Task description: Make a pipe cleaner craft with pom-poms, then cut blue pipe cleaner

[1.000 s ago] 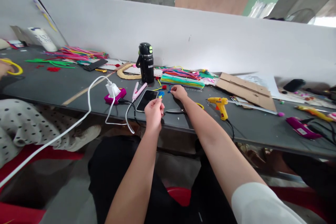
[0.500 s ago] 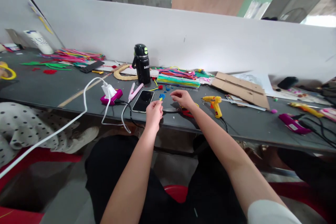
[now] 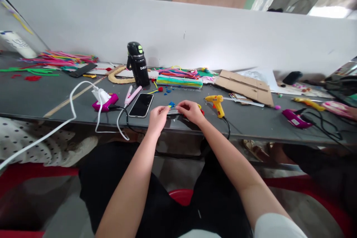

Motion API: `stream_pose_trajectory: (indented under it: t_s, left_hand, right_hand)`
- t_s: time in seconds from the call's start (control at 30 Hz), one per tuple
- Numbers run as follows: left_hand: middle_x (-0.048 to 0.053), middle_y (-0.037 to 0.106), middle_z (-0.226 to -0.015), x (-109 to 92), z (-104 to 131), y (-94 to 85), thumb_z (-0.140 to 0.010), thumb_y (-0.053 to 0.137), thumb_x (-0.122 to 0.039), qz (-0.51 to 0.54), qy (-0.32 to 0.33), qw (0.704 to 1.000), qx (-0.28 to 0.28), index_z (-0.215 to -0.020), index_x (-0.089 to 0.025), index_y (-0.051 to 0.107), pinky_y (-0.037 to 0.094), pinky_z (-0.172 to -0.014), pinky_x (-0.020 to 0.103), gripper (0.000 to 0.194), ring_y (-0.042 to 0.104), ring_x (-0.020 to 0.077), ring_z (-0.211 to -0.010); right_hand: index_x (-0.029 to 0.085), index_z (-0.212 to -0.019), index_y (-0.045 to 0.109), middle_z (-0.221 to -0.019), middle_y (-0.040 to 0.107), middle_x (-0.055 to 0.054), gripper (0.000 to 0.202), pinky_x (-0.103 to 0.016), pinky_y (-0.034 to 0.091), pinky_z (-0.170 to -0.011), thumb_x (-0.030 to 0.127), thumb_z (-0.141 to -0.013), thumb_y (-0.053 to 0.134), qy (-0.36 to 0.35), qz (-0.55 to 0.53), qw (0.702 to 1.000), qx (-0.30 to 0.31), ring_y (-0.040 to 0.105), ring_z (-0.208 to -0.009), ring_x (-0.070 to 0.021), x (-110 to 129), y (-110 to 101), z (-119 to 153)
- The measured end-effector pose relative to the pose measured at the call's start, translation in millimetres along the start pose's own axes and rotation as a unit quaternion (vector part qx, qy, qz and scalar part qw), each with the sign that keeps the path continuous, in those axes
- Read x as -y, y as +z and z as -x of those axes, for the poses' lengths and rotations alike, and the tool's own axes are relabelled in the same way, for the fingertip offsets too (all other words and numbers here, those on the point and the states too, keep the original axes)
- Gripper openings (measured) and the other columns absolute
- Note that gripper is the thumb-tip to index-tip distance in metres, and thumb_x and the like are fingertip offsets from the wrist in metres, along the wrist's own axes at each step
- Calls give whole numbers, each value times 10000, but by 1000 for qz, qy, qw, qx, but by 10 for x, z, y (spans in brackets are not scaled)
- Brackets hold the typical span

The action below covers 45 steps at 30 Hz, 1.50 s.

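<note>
My left hand (image 3: 158,117) is closed, its fingertips pinching a small blue-and-yellow craft piece (image 3: 171,104) whose blue end points up and right. Just to the right of that piece, my right hand (image 3: 190,111) has its thumb and fingertips together in a pinch, close to the blue end. Whatever is between those fingers, if anything, is too small to make out. Scissors (image 3: 173,112) lie on the table under the hands, with their handle partly hidden by my right hand. Beyond the hands are blue scraps (image 3: 168,90) and a red-tipped yellow stem (image 3: 160,89).
A phone (image 3: 141,105) and pink flat tool (image 3: 133,95) lie left, near a purple power block (image 3: 106,103) with cables. A black bottle (image 3: 138,67) stands behind. Right are a yellow glue gun (image 3: 216,105) and cardboard (image 3: 245,86). Another person's hand (image 3: 350,112) shows far right.
My right hand has moved in toward the left hand, its fingertips coming up to the blue piece. The left hand keeps its pinch. The whole view has shifted a little rightward.
</note>
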<state>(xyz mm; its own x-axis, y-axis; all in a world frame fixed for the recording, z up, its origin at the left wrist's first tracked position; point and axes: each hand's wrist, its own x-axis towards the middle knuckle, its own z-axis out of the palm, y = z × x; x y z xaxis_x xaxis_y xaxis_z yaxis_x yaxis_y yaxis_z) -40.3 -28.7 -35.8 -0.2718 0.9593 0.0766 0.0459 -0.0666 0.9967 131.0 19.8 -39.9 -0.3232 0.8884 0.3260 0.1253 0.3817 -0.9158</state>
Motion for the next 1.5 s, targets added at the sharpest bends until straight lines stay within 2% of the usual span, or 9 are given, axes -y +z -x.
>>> stream_pose_trajectory:
  t_s: [0.17, 0.3, 0.4, 0.67, 0.93, 1.2, 1.37, 1.5]
  left_hand:
    - [-28, 494, -539, 45, -24, -2, -757, 682, -446, -40, 23, 999, 1, -794, -140, 743, 283, -531, 239, 314, 374, 99, -520]
    - [-33, 461, -501, 50, -42, 3, -750, 681, -440, -45, 20, 999, -8, -777, -139, 747, 277, -524, 240, 309, 368, 104, -509]
    - [-35, 448, -483, 30, -28, 8, -734, 691, -436, -35, 7, 999, -8, -762, -143, 742, 278, -516, 240, 298, 368, 106, -499]
    - [-26, 468, -495, 2, 20, -1, -736, 685, -437, -37, 16, 999, -9, -724, -149, 719, 299, -520, 235, 291, 399, 111, -509]
    - [39, 655, -665, 67, -25, 5, -770, 664, -415, -83, 55, 995, -16, -746, -140, 723, 377, -625, 254, 283, 547, 162, -658]
    - [36, 659, -671, 75, -7, 25, -783, 653, -376, -117, 98, 988, -5, -754, -154, 722, 382, -638, 257, 234, 560, 170, -665]
    - [37, 672, -700, 49, 23, 28, -791, 643, -359, -120, 107, 987, 6, -745, -162, 709, 392, -661, 255, 213, 572, 171, -683]
    - [34, 667, -697, 48, 28, 31, -794, 645, -348, -121, 109, 987, 9, -752, -166, 709, 389, -660, 252, 198, 567, 169, -681]
  right_hand:
    - [175, -821, 714, -745, 695, -33, 293, -277, 502, -656, 462, -765, 733, -10, 18, 999, -30, 618, -680, -162, 13, 5, 17]
    - [187, -909, 730, -808, 709, -37, 270, -286, 514, -708, 436, -830, 662, -37, 45, 998, -24, 638, -731, -171, -9, -7, 16]
    - [184, -950, 718, -780, 693, -33, 280, -278, 511, -689, 428, -865, 609, -29, 49, 998, -17, 623, -699, -161, -22, -2, 15]
    - [166, -804, 694, -714, 671, -24, 289, -265, 474, -630, 454, -783, 715, -18, 40, 998, -41, 574, -635, -142, -3, 9, 37]
    - [180, -927, 661, -837, 682, -44, 305, -270, 488, -695, 471, -892, 579, -62, 83, 995, 3, 619, -772, -167, -21, 19, 25]
    - [182, -900, 654, -828, 673, -41, 295, -267, 468, -691, 465, -902, 570, -68, 135, 989, -10, 603, -761, -165, -16, 31, 24]
    - [178, -877, 639, -807, 657, -40, 266, -269, 461, -691, 429, -912, 558, -91, 159, 983, -2, 592, -742, -160, 4, 40, 36]
    - [181, -876, 633, -798, 654, -42, 257, -269, 462, -676, 424, -910, 557, -83, 170, 982, -11, 585, -719, -159, 9, 48, 40]
